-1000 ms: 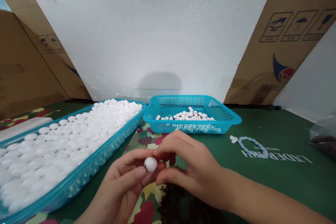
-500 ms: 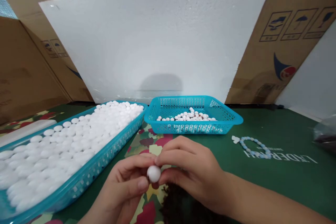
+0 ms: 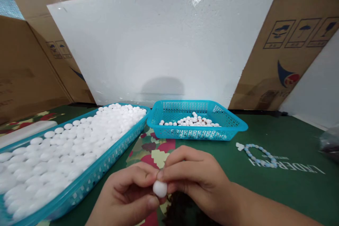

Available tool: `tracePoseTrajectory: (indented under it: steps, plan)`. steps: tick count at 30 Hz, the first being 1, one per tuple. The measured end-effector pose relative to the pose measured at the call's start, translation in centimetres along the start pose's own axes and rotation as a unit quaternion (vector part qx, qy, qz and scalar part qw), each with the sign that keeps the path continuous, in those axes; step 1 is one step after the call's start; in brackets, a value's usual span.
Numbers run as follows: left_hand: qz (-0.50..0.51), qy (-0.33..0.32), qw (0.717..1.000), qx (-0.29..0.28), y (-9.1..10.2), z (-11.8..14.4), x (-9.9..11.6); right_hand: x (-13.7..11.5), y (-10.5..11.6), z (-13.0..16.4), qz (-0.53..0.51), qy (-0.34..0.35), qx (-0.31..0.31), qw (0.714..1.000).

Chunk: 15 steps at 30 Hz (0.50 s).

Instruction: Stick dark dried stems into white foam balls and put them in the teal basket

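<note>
Head view: white ball (image 3: 160, 188) pinched between both hands' fingers (image 3: 148, 176).

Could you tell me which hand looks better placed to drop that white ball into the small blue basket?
Right, probably. The right hand lies nearer the small blue basket, straight ahead of it, while the left hand sits beside the large tray. Both pinch the white ball.
</note>
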<state>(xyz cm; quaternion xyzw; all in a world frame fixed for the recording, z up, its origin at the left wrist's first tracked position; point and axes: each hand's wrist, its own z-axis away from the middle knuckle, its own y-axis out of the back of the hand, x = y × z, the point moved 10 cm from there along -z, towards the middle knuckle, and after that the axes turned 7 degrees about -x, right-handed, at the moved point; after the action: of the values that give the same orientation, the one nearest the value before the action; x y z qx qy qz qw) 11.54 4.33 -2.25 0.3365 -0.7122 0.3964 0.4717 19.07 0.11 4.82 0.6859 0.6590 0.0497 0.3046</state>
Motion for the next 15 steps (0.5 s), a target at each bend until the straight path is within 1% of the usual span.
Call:
tracePoseTrajectory:
  steps: [2,4,8,12,15]
  plan:
    - [-0.009,0.002,1.000,0.003,0.12,0.09,0.02,0.08,-0.15,0.08,-0.008,0.001,0.003,1.000]
    - [-0.023,-0.009,1.000,-0.002,0.13,0.14,0.26,0.08,-0.19,0.15,-0.018,0.002,0.011,1.000]
    - [-0.053,-0.042,0.997,-0.039,-0.26,0.20,0.72,0.03,-0.14,0.17,-0.052,0.002,0.025,0.998]
    - [-0.058,-0.028,0.997,-0.040,-0.05,0.15,0.20,0.13,-0.36,0.25,-0.064,0.000,0.027,0.998]
    - [-0.075,-0.039,0.995,-0.048,-0.14,0.17,0.25,0.28,-0.49,0.48,-0.076,0.001,0.030,0.997]
